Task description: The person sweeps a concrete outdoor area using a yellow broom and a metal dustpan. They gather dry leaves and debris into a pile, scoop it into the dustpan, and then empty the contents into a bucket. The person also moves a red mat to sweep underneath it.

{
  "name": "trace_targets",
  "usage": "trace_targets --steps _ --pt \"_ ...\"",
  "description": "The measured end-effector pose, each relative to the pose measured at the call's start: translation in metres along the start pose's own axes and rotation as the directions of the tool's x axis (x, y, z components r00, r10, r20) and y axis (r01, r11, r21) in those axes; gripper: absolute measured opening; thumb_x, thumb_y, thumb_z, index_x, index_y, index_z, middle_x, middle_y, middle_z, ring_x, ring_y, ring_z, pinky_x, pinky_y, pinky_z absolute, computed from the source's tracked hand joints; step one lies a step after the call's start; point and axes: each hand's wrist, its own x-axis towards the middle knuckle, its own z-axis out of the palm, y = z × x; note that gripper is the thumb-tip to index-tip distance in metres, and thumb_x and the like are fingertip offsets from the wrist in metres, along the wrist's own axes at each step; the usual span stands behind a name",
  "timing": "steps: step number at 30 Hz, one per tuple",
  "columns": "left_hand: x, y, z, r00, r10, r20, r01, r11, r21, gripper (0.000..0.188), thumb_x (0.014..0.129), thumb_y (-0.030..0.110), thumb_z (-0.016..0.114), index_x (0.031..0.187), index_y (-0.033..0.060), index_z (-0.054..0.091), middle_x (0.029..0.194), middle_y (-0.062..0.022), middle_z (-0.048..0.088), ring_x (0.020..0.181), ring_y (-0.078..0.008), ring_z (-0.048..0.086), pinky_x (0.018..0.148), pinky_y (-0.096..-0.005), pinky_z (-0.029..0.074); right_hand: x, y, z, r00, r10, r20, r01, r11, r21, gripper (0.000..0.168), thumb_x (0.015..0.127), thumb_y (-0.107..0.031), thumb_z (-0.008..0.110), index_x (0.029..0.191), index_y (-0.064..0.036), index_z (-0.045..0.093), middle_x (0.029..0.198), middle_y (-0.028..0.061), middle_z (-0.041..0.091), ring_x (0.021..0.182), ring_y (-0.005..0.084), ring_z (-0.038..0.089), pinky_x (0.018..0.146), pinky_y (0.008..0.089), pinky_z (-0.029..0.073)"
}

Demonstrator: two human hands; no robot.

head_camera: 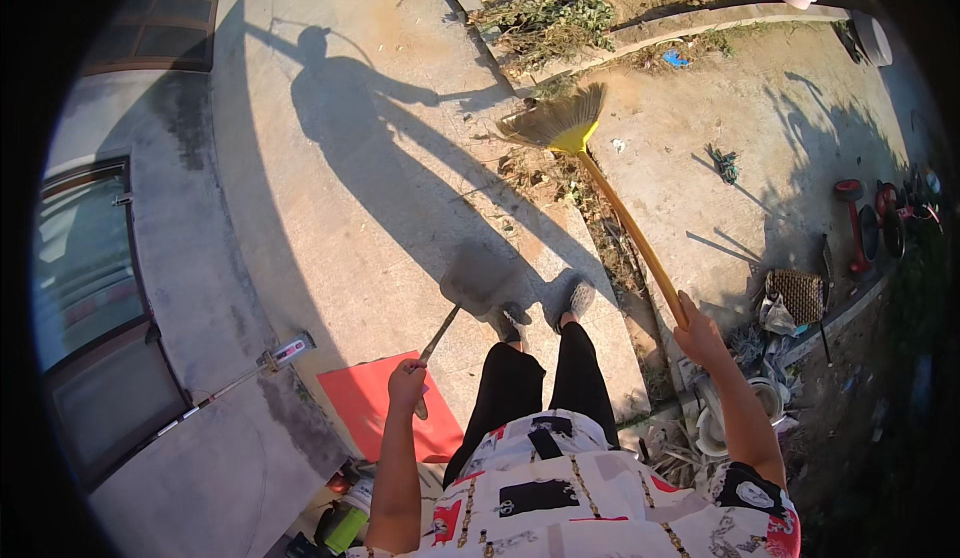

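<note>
My left hand (406, 385) is closed round the handle of a dark long-handled shovel (477, 277), whose flat blade is in front of my feet. My right hand (699, 333) grips the wooden handle of a broom (626, 217). Its yellow-bound bristle head (559, 121) fans out at the far end, beside dry leaves and dirt (536, 172) along a channel in the paving. Whether the bristles touch the ground I cannot tell. Below the shovel handle lies a red sheet (375, 400) on the concrete.
Left stands a wall with windows (90, 258) and a squeegee-like pole tool (281, 354) against it. Pulled plants (551, 25) lie by a low kerb (697, 29). On the right are a woven basket-like thing (795, 294), white buckets (712, 427) and a red wheeled thing (855, 220).
</note>
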Motion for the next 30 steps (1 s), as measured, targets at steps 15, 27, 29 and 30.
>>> trace_targets --steps 15,27,29,30 --pt "0.017 0.187 -0.027 0.485 0.746 0.457 -0.598 -0.099 0.795 0.012 0.061 0.011 0.058 0.073 0.0136 0.058 0.063 -0.0060 0.047 0.060 -0.0215 0.052 0.049 -0.0334 0.043 -0.034 0.032 0.126 0.815 0.549 0.184 -0.238 0.029 0.971 0.009 0.076 -0.006 0.047 0.083 -0.004 0.043 0.058 0.0027 0.044 0.039 0.0099 0.043 0.033 0.0236 0.034" --pt "0.075 0.298 -0.008 0.118 0.752 0.648 -0.713 -0.390 0.583 0.015 0.059 0.009 0.061 0.073 0.0109 0.056 0.066 -0.0071 0.049 0.063 -0.0237 0.052 0.052 -0.0359 0.044 -0.082 0.065 0.198 0.477 0.874 -0.093 -0.586 0.395 0.708 0.030 0.079 -0.025 0.048 0.098 -0.002 0.047 0.074 0.0121 0.052 0.062 0.0248 0.052 0.052 0.0369 0.042" --pt "0.069 0.303 -0.005 -0.003 0.733 0.680 -0.779 -0.428 0.458 0.012 0.060 0.009 0.060 0.071 0.0100 0.055 0.065 -0.0074 0.049 0.063 -0.0238 0.053 0.052 -0.0360 0.044 -0.084 0.040 0.208 0.416 0.893 -0.172 -0.804 0.449 0.389 0.043 0.079 -0.034 0.048 0.106 -0.001 0.045 0.096 0.0233 0.053 0.089 0.0372 0.053 0.072 0.0460 0.043" --pt "0.060 0.303 -0.002 -0.020 0.697 0.717 -0.787 -0.453 0.418 0.012 0.060 0.010 0.060 0.071 0.0099 0.055 0.065 -0.0074 0.049 0.063 -0.0238 0.053 0.052 -0.0359 0.044 -0.065 0.011 0.207 0.543 0.824 -0.160 -0.672 0.541 0.505 0.048 0.080 -0.036 0.048 0.111 0.000 0.041 0.102 0.0227 0.050 0.093 0.0368 0.050 0.076 0.0446 0.041"
